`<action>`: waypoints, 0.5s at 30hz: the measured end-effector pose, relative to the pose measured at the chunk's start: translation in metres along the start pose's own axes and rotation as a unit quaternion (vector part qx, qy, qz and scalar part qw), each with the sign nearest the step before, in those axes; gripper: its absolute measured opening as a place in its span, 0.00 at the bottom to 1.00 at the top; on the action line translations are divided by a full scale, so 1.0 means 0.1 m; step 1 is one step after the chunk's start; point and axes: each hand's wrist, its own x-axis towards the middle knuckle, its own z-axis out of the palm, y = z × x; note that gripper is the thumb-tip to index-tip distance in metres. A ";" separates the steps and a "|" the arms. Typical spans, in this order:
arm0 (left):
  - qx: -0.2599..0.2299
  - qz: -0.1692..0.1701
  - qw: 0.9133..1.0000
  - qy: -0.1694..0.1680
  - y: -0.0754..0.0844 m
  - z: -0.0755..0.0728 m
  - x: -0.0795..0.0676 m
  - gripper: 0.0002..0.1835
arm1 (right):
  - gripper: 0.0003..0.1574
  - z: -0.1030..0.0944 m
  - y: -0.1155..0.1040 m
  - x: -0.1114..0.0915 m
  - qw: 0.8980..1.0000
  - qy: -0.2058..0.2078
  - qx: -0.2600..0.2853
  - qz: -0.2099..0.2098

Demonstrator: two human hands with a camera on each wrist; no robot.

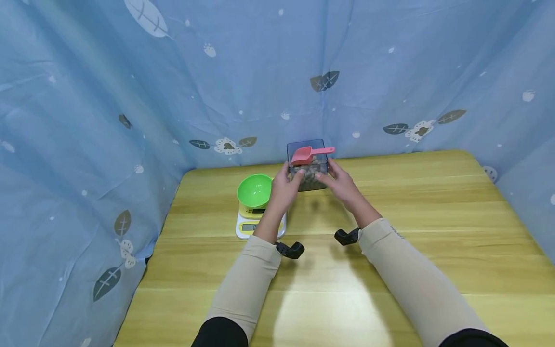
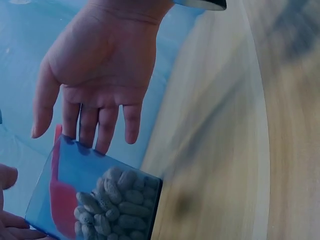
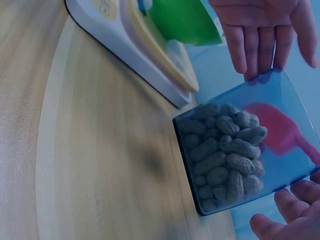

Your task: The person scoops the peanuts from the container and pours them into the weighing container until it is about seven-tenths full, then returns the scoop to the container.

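Observation:
A transparent bluish box [image 1: 299, 144] is held up between both hands near the curtain. Unshelled peanuts [image 3: 220, 165] fill part of it, and a pink scoop [image 1: 303, 155] lies on top with its handle pointing right. My left hand [image 1: 284, 190] presses on the box's left side with nearly straight fingers; in the right wrist view its thumb stands away from the wall. On the opposite side, straight fingers of my right hand [image 1: 347, 188] bear on the box, as the left wrist view shows at its top. The box's shadow falls on the table apart from it.
Just left of the box, a yellow and white kitchen scale [image 1: 243, 231] carries a green bowl [image 1: 254, 190]; the left hand and wrist partly cover them in the head view. A blue patterned curtain [image 1: 260, 72] hangs behind the wooden table [image 1: 433, 217].

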 end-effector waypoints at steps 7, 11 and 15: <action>0.017 -0.004 0.999 0.030 0.04 0.08 -0.10 0.34 | 0.52 -0.03 0.28 -0.02 1.000 0.021 -0.017 -0.005; 0.018 -0.002 0.999 0.038 0.10 0.12 -0.18 0.27 | 0.51 -0.08 0.40 -0.12 0.999 0.039 -0.028 -0.009; 0.024 0.010 0.998 0.050 0.15 0.15 -0.26 0.21 | 0.49 -0.17 0.47 -0.29 0.998 0.047 -0.040 -0.015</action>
